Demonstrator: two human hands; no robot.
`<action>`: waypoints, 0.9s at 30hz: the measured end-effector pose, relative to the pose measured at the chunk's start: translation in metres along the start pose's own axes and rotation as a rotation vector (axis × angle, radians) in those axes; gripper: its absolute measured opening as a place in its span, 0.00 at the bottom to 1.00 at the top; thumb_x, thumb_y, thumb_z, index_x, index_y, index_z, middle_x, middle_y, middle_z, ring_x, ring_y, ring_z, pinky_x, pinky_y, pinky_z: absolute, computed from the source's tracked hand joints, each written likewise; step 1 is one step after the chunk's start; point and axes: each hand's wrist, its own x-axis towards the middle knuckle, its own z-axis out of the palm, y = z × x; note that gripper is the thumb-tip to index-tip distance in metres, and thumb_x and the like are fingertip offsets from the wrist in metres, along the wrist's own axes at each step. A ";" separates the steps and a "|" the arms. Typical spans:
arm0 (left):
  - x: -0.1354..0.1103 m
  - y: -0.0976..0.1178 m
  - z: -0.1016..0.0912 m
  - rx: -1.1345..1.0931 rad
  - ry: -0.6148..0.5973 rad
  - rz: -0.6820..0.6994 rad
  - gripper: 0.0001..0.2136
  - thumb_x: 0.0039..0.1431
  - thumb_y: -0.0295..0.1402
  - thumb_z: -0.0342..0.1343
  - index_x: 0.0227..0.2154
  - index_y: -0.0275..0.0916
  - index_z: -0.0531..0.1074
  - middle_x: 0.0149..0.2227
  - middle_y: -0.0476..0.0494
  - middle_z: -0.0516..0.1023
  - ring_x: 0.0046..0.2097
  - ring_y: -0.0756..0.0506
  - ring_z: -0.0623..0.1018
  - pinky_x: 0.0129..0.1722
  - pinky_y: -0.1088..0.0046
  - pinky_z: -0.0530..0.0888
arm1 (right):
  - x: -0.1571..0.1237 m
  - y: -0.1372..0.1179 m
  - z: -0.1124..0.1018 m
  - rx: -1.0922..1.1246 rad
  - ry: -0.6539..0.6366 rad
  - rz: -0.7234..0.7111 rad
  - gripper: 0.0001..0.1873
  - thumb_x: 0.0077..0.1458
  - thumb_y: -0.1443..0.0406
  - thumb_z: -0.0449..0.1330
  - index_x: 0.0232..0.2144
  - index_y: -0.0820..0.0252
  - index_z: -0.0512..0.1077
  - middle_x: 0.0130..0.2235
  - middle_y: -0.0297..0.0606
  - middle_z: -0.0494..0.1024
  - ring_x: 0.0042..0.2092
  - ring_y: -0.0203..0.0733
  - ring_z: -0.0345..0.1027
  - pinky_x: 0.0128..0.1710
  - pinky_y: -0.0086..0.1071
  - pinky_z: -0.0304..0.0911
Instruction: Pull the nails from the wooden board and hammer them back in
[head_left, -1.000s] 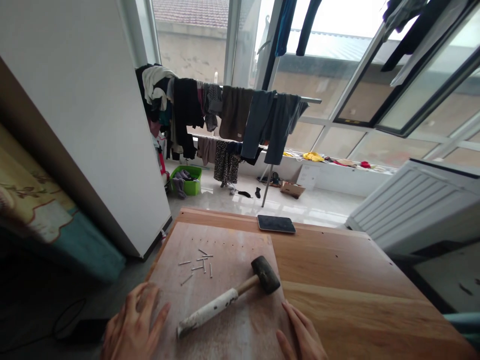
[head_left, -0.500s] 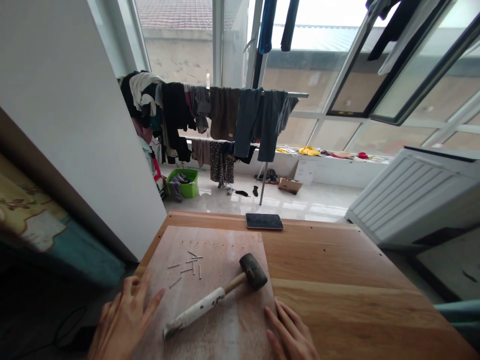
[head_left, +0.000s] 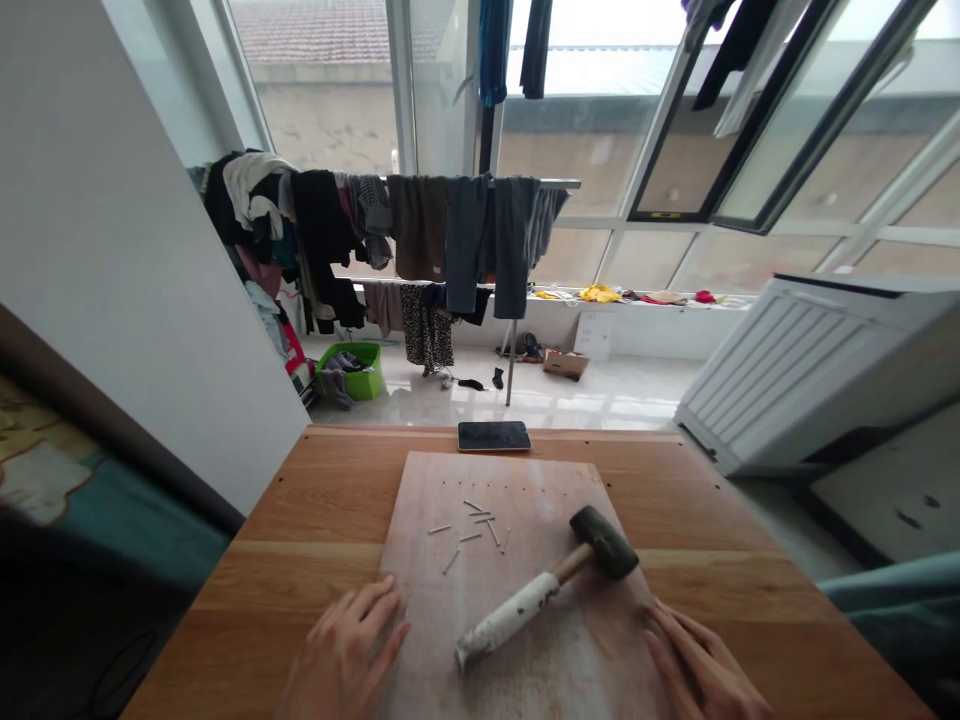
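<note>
A thin wooden board [head_left: 442, 620] lies flat on the wooden table. My left hand [head_left: 345, 640] grips its left edge, with the thumb at the rim. Along the right edge, my right hand [head_left: 701, 665] holds the board with its fingers at the side. On the board rests a mallet [head_left: 517, 615] with a black head toward the upper right and a worn white-wrapped handle. Several loose nails [head_left: 480, 517] lie in a scattered group left of the mallet head. A row of small holes or dots runs near the board's far edge.
A dark phone [head_left: 494, 436] lies at the far edge of the table [head_left: 300, 560]. Beyond stand a drying rack with clothes [head_left: 427, 225], a green basket [head_left: 360, 372] and a small cardboard box [head_left: 565, 363]. A white ribbed cabinet-like object [head_left: 765, 370] stands at the right.
The board has slid right across the table with both hands on its edges, carrying the mallet and nails. The camera view has shifted slightly right.
</note>
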 end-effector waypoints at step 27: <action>0.129 0.070 0.062 -0.362 -0.304 0.403 0.22 0.70 0.32 0.52 0.65 0.41 0.61 0.69 0.40 0.63 0.70 0.40 0.61 0.68 0.55 0.66 | 0.014 -0.066 0.015 0.222 0.142 -0.030 0.17 0.70 0.58 0.52 0.57 0.51 0.70 0.39 0.38 0.81 0.37 0.42 0.80 0.40 0.30 0.76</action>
